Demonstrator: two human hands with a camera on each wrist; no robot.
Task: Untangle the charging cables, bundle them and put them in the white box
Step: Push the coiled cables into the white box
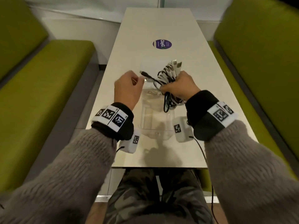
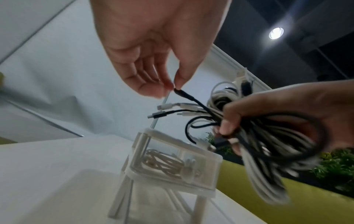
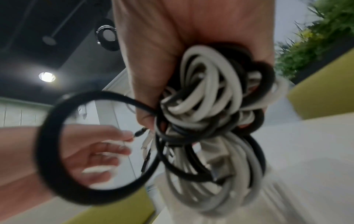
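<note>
My right hand [image 1: 176, 85] grips a thick bundle of black and white charging cables [image 1: 169, 73], held above the table with several plugs sticking up. A black loop hangs out of the cable bundle [image 3: 206, 106] in the right wrist view. My left hand [image 1: 140, 79] pinches the plug of a black cable [image 1: 144, 73] that runs out of the bundle to the left. The left wrist view shows thumb and forefinger of the left hand [image 2: 171, 88] on the plug tip [image 2: 184, 94], with the right hand [image 2: 229, 125] beside it. Below both hands stands the translucent white box [image 1: 145, 126], open; a coiled white cable shows through the box's wall [image 2: 201, 181].
The narrow pale table [image 1: 161, 21] carries a round purple sticker [image 1: 162, 44] beyond the box. Green upholstered benches [image 1: 48, 70] flank it on both sides. The table's near edge lies just above my lap.
</note>
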